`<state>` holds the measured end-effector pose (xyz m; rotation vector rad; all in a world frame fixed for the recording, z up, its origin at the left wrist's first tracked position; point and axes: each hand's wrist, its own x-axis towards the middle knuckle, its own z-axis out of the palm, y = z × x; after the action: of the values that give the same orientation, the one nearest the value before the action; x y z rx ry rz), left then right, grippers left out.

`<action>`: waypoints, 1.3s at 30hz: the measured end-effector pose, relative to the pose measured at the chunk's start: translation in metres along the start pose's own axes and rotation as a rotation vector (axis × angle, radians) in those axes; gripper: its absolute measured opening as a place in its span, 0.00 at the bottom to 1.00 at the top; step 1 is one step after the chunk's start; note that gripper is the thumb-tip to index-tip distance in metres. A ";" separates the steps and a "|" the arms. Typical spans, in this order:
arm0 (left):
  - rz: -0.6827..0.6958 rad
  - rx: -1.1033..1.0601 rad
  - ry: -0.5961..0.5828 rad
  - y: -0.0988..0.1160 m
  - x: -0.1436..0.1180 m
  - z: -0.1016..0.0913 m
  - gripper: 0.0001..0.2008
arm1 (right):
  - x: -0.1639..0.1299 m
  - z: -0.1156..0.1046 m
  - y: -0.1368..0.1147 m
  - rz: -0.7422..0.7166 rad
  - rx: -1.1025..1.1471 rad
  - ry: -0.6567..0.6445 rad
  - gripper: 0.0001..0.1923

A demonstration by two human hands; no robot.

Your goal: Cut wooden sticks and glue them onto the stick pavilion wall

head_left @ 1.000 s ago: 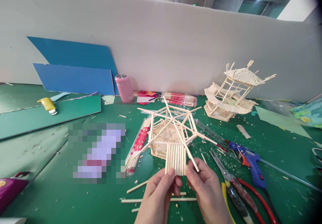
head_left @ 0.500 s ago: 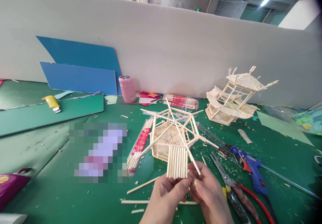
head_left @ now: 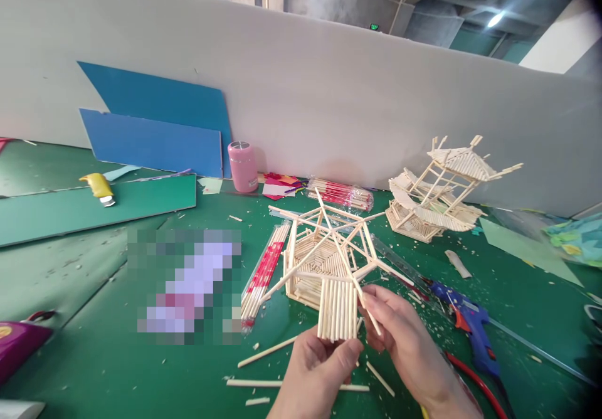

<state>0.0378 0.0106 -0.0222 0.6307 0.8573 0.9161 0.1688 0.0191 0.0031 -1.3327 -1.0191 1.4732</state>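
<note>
Head view: the frame (head_left: 324, 256) on the green worktop (head_left: 117, 356) has its hexagonal base and radiating ribs built; only one roof panel (head_left: 337, 309) is on, so most sides look left. The left hand (head_left: 315, 372) pinches that panel's lower edge; the right hand (head_left: 404, 337) grips a rib beside it.
</note>
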 end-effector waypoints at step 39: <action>0.018 -0.038 -0.033 0.009 -0.004 0.003 0.15 | 0.009 0.013 0.002 0.064 0.147 0.099 0.11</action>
<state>0.0356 0.0105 -0.0122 0.6195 0.8041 0.9343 0.1551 0.0265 -0.0005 -1.3290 -0.7955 1.4845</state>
